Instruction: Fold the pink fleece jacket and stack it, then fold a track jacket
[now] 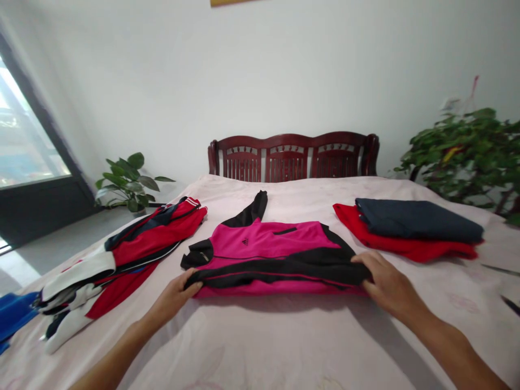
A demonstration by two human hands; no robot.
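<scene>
A pink and black zip-up jacket lies across the bed in front of me, its collar to the left. The near side is folded over, so a black sleeve with a pink stripe runs along the near edge. My left hand pinches that edge by the collar end. At the hem end, my right hand is closed on the cloth, thumb below and fingers on top. The other black sleeve stretches away toward the headboard.
Left on the pale pink bedsheet lies a loose heap of red, navy and white clothes, with a blue garment beyond. At right, a folded navy garment rests on a red one. Behind stands a wooden headboard.
</scene>
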